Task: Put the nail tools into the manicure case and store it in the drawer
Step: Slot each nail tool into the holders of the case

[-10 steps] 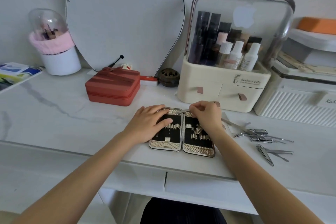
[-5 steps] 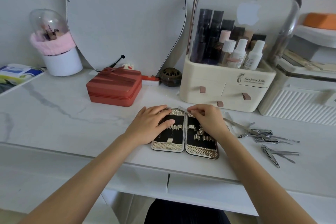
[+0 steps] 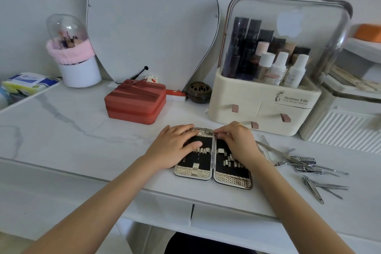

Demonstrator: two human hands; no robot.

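- Right hand grip pinches a thin tool at the open manicure case top edge.
- Left hand lies spread flat on its left half.
- Loose nail tools lie on the desk, right of the case.

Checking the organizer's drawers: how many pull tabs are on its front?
3 pull tabs: upper left, lower middle, right, all on the cream organizer.

A white marble table bears the open manicure case, loose nail tools, a red box and a cosmetics organiser.
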